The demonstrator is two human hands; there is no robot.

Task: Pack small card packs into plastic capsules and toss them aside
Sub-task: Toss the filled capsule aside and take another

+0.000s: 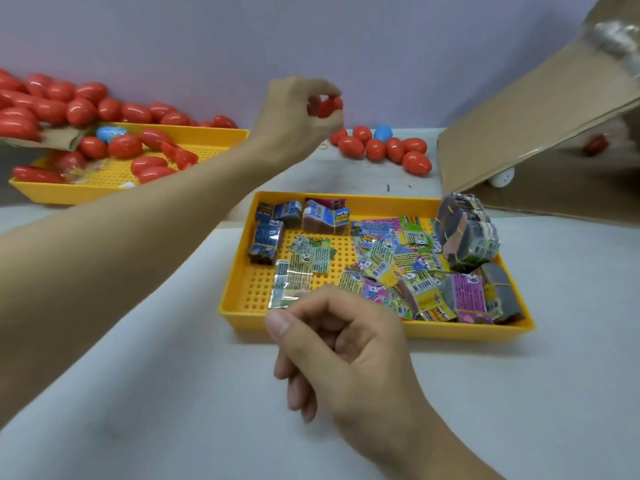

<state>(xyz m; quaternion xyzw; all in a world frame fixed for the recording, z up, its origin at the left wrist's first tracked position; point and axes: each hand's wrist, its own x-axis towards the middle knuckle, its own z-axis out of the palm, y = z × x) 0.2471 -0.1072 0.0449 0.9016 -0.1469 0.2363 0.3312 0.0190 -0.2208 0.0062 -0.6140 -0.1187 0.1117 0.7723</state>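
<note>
Fingertips of left hand [294, 112] pinch a red capsule [330, 106], held up in the air above far side of table [138, 393], arm stretched fwd. Right hand [346, 351] low and near, fingers curled loosely w/ nothing in them, just in front of yellow tray [346, 329]. Tray holds loose card packs [388, 268] plus banded bundles [465, 237]. Behind it, a cluster of red capsules w/ one blue [381, 148] lies on table. Far left, second yellow tray [194, 133] w/ more red capsules. Cardboard box [526, 133] at right.
</note>
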